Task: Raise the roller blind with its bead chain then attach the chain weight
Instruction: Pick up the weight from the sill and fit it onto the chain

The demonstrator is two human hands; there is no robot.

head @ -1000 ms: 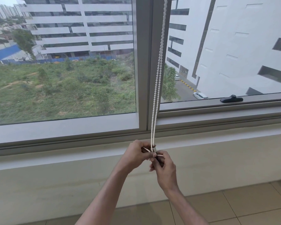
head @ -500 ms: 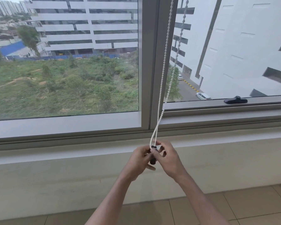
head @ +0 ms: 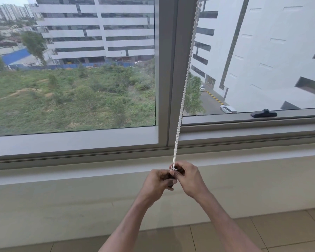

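The left hand (head: pixel 155 182) and right hand (head: pixel 190 179) are covering most of the dark chain weight (head: pixel 171 177), hiding its shape. The bead chain (head: pixel 184 91) is running out past the top edge, its lower end disappearing between the fingers. The bottom edge is cutting off both forearms.

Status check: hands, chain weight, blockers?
Left hand and right hand both grip the chain weight. Bead chain runs straight down into its top. Nothing blocking.
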